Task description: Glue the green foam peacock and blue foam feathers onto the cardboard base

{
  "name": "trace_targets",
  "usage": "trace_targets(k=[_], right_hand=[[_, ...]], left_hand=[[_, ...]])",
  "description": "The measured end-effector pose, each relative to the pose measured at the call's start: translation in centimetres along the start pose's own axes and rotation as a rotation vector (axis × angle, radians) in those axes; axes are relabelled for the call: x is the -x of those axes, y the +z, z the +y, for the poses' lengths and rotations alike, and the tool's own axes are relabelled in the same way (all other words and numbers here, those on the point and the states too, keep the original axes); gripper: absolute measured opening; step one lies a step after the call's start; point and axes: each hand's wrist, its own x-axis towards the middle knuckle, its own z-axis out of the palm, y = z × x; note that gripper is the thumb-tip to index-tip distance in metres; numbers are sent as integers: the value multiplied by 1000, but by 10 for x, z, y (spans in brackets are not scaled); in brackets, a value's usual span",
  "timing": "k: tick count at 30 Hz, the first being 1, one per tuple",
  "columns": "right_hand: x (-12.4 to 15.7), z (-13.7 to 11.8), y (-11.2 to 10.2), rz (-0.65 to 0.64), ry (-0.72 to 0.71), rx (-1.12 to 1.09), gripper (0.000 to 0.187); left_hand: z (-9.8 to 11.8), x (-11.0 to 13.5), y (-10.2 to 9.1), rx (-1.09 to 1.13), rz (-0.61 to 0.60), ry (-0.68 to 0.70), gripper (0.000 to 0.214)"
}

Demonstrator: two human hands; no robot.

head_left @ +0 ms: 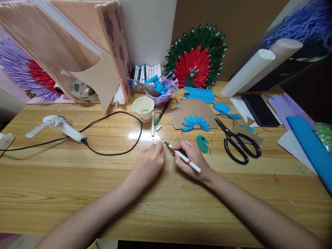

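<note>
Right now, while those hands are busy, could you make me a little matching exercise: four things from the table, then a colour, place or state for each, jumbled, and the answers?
Things
1. Banded white pen
2. Scissors
3. Curved cutout with a beak-like notch
4. Brown cardboard piece with a rounded edge

Colour, place or state
A. Black-handled
B. Carries a fan of blue petals
C. Held in the right hand
D. Mostly green

Right pairs: 1-C, 2-A, 3-D, 4-B
</note>
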Motion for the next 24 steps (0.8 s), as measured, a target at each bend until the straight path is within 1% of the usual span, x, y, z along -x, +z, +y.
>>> trace_targets(k=[3,7,11,14,17,21,24], right_hand=[[-1,0,0,-17,-30,-7,15],[-1,0,0,-3,-10,-1,15],[-1,2,0,-23,-35,5,15],[-2,2,1,-7,-20,6,15],[-2,2,0,-30,-46,-8,15],[-2,1,0,-7,-16,-13,15],[-2,2,0,-32,-34,-16,15]], left_hand=[[1,0,-1,8,-19,-5,19],[1,0,-1,15,-42,-13,21],[1,-1,-1,17,-45,-10,21],[1,-1,-1,17,-50,-18,20],[1,-1,-2,18,-61,-22,19],[1,-1,0,10,-38,-20,19],[0,-1,1,11,-37,-20,20]])
